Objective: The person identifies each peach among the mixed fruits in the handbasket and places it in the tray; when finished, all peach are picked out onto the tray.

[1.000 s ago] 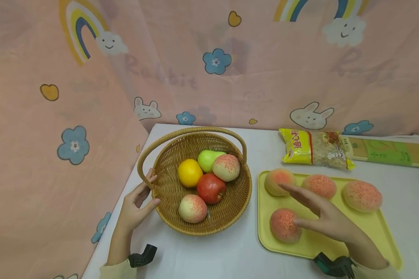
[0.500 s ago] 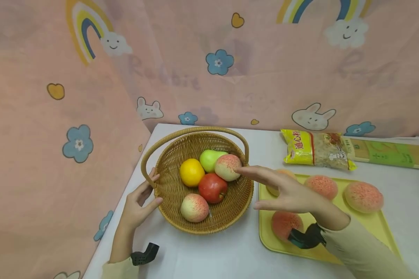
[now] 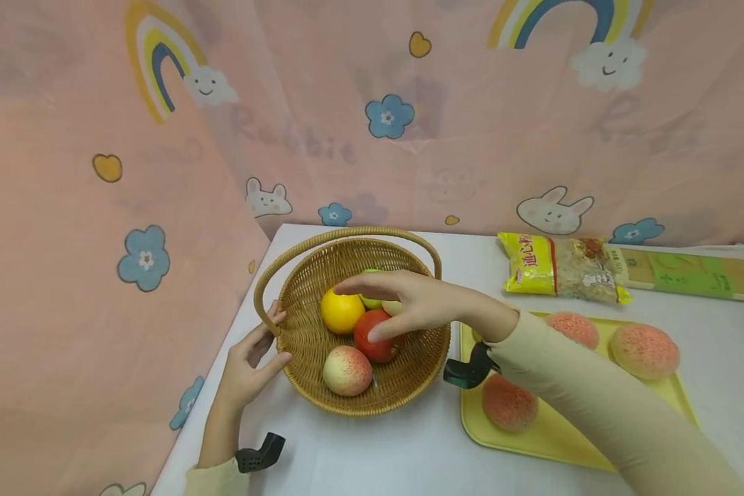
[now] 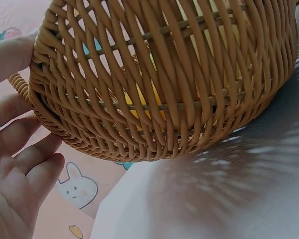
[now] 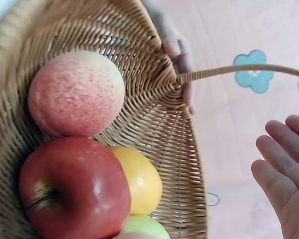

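Above the basket (image 3: 302,327), the right hand (image 3: 409,297) hung spread, holding nothing, over the apple (image 3: 381,349) and orange (image 3: 341,314); a second earlier it was over the tray (image 3: 548,439). The left hand (image 3: 246,372), fingers apart, touched the basket's left side as before.

The head view looks forward and down from farthest off. Beside the left hand (image 4: 12,174), one closely faces the outer wall of the basket (image 4: 174,69); beside the right hand (image 5: 289,174), another looks inside. All share the basket.
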{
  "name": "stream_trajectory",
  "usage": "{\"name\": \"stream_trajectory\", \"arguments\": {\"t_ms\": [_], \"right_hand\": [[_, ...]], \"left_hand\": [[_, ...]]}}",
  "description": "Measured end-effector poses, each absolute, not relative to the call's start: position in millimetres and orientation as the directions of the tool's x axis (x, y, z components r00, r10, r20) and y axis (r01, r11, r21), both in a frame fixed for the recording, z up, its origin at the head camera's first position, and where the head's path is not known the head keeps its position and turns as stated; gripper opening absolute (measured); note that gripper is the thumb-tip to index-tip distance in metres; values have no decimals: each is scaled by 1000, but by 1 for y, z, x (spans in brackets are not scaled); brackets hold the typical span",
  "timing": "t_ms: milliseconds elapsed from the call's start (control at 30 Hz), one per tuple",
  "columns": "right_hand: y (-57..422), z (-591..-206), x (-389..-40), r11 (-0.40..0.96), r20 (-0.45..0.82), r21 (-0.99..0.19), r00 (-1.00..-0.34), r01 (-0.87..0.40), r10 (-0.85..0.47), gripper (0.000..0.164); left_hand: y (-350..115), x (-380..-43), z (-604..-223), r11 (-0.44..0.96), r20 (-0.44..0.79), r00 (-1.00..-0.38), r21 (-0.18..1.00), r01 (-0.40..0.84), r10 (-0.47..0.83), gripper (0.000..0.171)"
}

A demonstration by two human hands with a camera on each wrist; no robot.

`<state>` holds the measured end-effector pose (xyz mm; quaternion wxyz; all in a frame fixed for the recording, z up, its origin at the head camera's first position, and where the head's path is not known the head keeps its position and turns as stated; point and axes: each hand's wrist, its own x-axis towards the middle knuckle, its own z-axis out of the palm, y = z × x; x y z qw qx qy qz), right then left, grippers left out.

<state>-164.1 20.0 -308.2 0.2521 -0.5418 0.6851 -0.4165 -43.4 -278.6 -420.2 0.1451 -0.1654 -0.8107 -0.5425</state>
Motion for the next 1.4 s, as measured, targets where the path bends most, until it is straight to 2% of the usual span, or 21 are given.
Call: {"name": "stream_trajectory", "arguments": {"t_ms": [333,500,600,700,867,1200,1400], "right_hand": [[-26,-316,-186,79,-6,-857,-143,-508,-990,63],[-36,-330,-189,113,-96,-905,-62,-411,-993,64],[-39,-342,-188,172,-168,-927,-43,-333,-985,63],[-41,-351,-187,226,-235,-918,-12,-325,-972,64],[-45,-355,-185,275,-331,-869,71,-412,-941,63],[-48,-360,-182,247,-381,-808,153,-535,-912,65],[-50,-360,-177,248,-410,-756,144,-606,-901,72]], "left_hand": [[-280,-44,-421,337,449,-885,820,463,123,61],[-280,-44,-423,336,460,-879,813,475,129,61],[-280,-44,-423,342,454,-881,814,470,130,61],[-280,-44,-422,352,445,-887,816,459,125,61],[-281,-45,-422,366,445,-888,812,454,114,63],[-282,-46,-421,361,451,-885,810,461,118,64],[-282,-45,-421,369,443,-889,812,452,115,64]]}}
